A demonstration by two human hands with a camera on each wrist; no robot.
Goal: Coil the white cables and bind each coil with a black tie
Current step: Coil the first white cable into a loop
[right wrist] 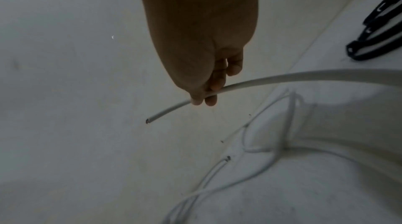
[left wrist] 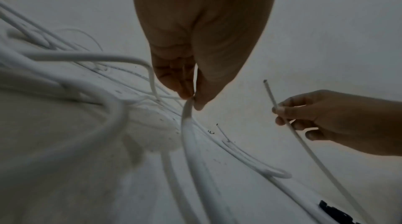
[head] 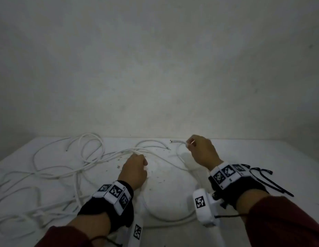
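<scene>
Several white cables lie tangled over the white table, mostly on the left. My right hand pinches one white cable close to its cut end, held up near the back wall. My left hand pinches a cable between thumb and fingertips at the table's middle; that strand runs back toward me. Black ties lie on the table right of my right wrist, also seen as ties in the right wrist view.
A grey wall rises straight behind the table. Another cut cable end lies between my hands near the back edge. Dark specks dot the table's middle. A large cable loop curves near the front edge.
</scene>
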